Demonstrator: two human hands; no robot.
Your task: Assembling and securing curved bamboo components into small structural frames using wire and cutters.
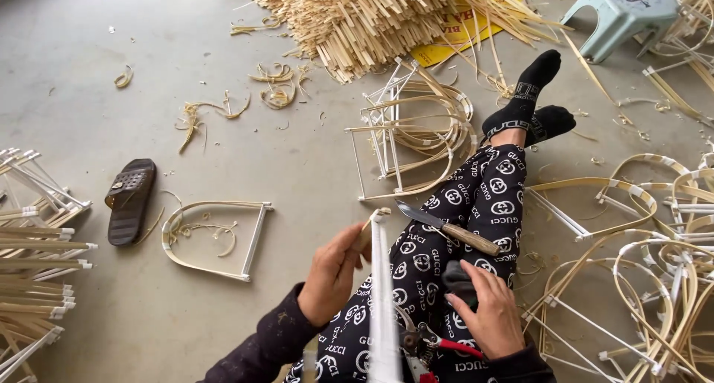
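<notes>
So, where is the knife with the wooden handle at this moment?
In the head view, the knife with the wooden handle lies across the person's patterned black trouser leg, right of centre, just above the right hand.

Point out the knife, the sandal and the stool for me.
knife point(446, 227), head view, where blade meets wooden handle, lying on the leg.
sandal point(130, 201), head view, middle of its dark strap.
stool point(625, 7), head view, pale green seat top.
</notes>
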